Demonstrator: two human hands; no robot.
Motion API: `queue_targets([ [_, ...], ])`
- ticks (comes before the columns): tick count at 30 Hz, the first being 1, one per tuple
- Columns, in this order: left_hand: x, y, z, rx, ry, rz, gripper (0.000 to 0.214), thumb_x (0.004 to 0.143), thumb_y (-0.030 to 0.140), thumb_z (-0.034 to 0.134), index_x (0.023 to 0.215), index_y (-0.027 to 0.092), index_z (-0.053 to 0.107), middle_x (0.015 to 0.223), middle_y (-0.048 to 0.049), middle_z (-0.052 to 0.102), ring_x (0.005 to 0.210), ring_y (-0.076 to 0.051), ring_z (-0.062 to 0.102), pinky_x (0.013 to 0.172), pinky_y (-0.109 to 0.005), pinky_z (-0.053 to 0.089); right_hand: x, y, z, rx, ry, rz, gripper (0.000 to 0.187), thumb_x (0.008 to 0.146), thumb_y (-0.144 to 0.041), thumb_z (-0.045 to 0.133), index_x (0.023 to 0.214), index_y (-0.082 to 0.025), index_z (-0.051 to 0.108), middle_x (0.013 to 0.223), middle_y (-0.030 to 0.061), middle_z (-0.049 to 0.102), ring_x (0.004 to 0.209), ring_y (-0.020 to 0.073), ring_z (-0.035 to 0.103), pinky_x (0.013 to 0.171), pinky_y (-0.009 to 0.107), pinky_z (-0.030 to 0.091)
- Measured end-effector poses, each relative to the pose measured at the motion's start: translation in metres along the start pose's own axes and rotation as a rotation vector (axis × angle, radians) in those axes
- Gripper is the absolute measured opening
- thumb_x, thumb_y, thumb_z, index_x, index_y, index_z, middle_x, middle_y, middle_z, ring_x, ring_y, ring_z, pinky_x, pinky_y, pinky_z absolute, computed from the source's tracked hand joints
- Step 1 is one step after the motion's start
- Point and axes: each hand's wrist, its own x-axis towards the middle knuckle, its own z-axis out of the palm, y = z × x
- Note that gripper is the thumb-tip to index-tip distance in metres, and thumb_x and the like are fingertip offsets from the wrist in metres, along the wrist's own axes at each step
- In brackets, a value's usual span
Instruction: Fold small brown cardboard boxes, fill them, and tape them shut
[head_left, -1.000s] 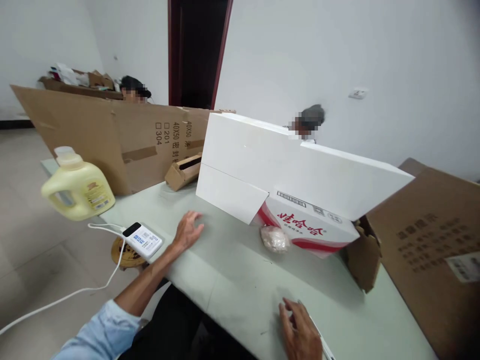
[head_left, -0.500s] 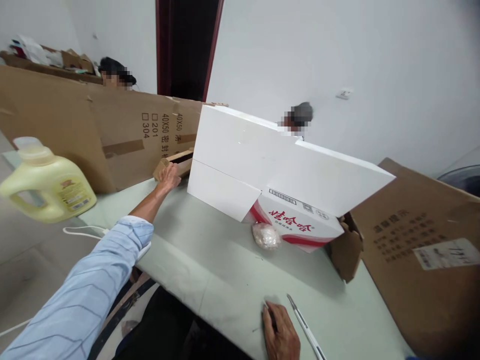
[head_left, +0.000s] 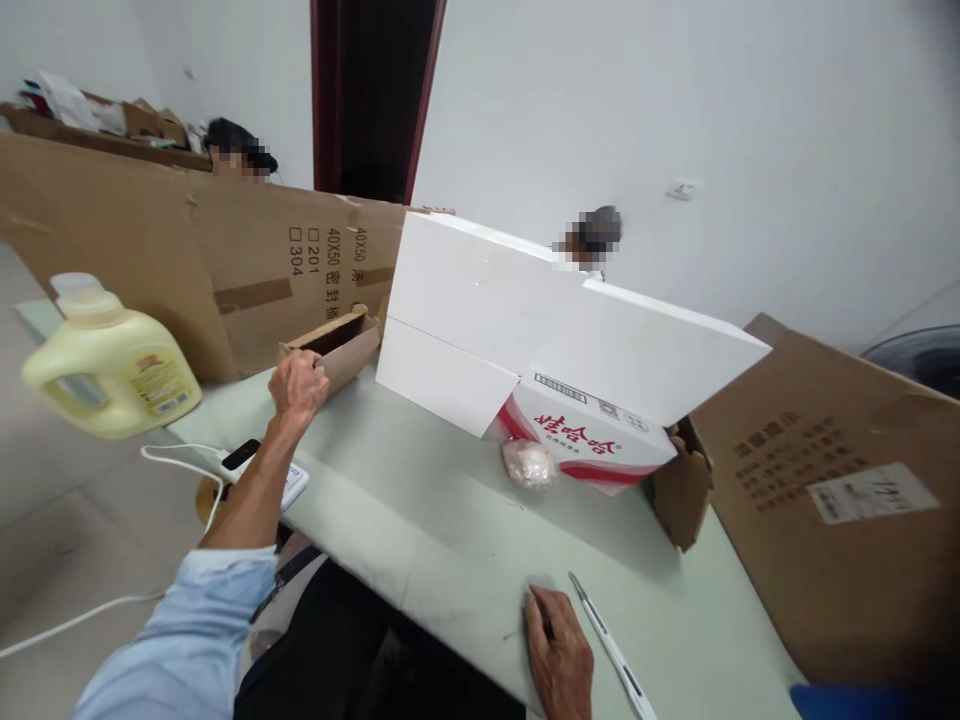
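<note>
My left hand [head_left: 298, 385] is closed on the near left end of a small, narrow, open-topped cardboard box [head_left: 349, 358], which rests on the table against a large carton. My right hand [head_left: 559, 650] rests on the table near its front edge, fingers curled in, with nothing visible in it. Just right of it lies a slim white pen-like tool [head_left: 611, 645] with a pointed tip. Farther back, a clear plastic-wrapped bundle [head_left: 529, 465] sits against a white box with red print [head_left: 592, 430]. Its large white flaps [head_left: 480, 300] stand raised.
A yellow detergent jug [head_left: 120, 365] stands at the table's left edge. Large brown cartons [head_left: 255, 250] wall the back left, and another carton [head_left: 840, 520] stands right. A white cable [head_left: 187, 462] and a white device [head_left: 295, 487] lie by my left forearm. Two people are partly visible behind.
My left hand has come left and toward me, and the small cardboard box has slid with it, away from the white box. My right hand stays in place.
</note>
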Motion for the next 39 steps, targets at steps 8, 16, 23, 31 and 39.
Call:
queue_targets([
  [8,-0.109,0.016,-0.044,-0.107,0.103,0.097,0.018,0.096,0.026,0.059,0.103,0.021,0.075,0.096,-0.0071,0.075,0.092,-0.027,0.07,0.087,-0.039,0.055,0.003,-0.004,0.003,0.031,0.051,-0.005,0.046,0.11,-0.057,0.051,0.101,-0.022,0.08,0.095,0.0093,0.079,0.081,0.0235,0.077,0.075,0.034,0.062],
  [16,-0.218,0.033,-0.037,-0.44,-0.119,0.663,0.025,0.107,0.015,0.055,0.106,0.022,0.078,0.096,-0.0082,0.076,0.091,-0.023,0.07,0.086,-0.035,0.057,0.01,-0.025,-0.006,0.223,0.026,0.153,0.045,0.103,-0.059,0.06,0.098,-0.019,0.081,0.092,0.0097,0.077,0.076,0.0225,0.072,0.071,0.034,0.059],
  [23,-0.261,0.01,-0.045,-0.451,-0.442,0.789,0.03,0.094,0.005,0.054,0.094,0.023,0.077,0.087,-0.0066,0.079,0.127,-0.032,0.073,0.106,-0.048,0.055,0.035,-0.045,-0.022,0.449,0.04,0.425,0.065,0.099,-0.075,0.056,0.115,-0.017,0.083,0.115,0.0152,0.082,0.105,0.031,0.075,0.09,0.042,0.062],
  [31,-0.204,0.027,-0.034,-0.563,-0.786,-0.045,0.054,0.095,0.067,0.063,0.114,0.019,0.079,0.121,-0.0133,0.082,0.117,-0.035,0.074,0.096,-0.041,0.06,0.06,-0.068,-0.041,0.599,-0.168,0.662,0.085,0.083,-0.085,0.073,0.136,-0.019,0.078,0.144,0.0161,0.075,0.138,0.0393,0.066,0.114,0.05,0.056],
  [39,-0.182,0.067,0.042,-0.789,-0.992,0.004,0.072,0.083,0.086,0.066,0.103,0.017,0.07,0.109,-0.0125,0.078,0.108,-0.033,0.072,0.096,-0.042,0.059,0.06,-0.086,-0.045,0.774,-0.302,0.641,0.071,0.087,-0.075,0.077,0.133,-0.022,0.078,0.138,0.0126,0.078,0.132,0.0382,0.07,0.111,0.049,0.058],
])
